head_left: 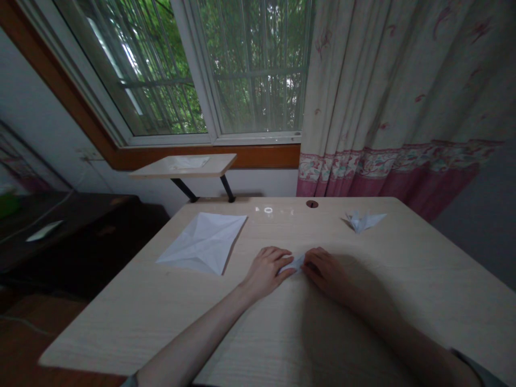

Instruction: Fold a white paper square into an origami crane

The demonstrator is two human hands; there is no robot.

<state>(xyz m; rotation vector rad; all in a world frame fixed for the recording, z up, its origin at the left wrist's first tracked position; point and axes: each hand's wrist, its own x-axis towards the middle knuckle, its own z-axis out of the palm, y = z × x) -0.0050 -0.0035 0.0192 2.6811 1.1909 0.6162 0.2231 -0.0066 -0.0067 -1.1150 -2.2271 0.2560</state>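
A small piece of folded white paper point(297, 263) lies low over the middle of the desk, between my two hands. My left hand point(268, 271) has its thumb and fingers around the paper's left end. At the other end, the curled fingers of my right hand point(324, 271) grip the paper and cover part of it. To the left lies a white square sheet point(203, 242), opened out and marked with crease lines. A folded paper crane point(363, 220) rests on the right side of the desk, beyond my right hand.
The pale wooden desk point(258, 333) has a round cable hole point(312, 204) near its back edge. A raised shelf point(153, 171) on black legs stands at the back left, with white paper point(189, 162) on it. Behind hang a curtain point(363, 107) and a window.
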